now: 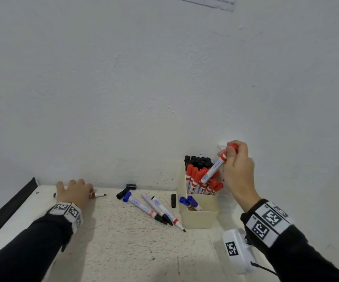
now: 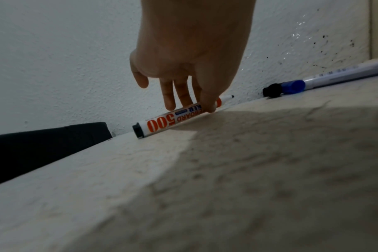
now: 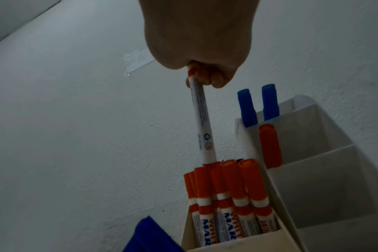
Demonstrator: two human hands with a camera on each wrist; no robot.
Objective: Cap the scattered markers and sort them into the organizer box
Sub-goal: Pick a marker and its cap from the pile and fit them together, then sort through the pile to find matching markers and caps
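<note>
The right hand (image 1: 238, 169), right of centre in the head view, pinches a capped red marker (image 1: 215, 166) by its cap end, fingers curled tight; its tail dips among the red markers (image 3: 227, 196) in the cream organizer box (image 1: 200, 217). It should lower it straight into that compartment. At lower left, the left hand (image 1: 76, 192) lays loosely spread fingertips (image 2: 209, 106) on an uncapped marker (image 2: 162, 121) lying on the table (image 1: 113, 241), not yet gripped.
</note>
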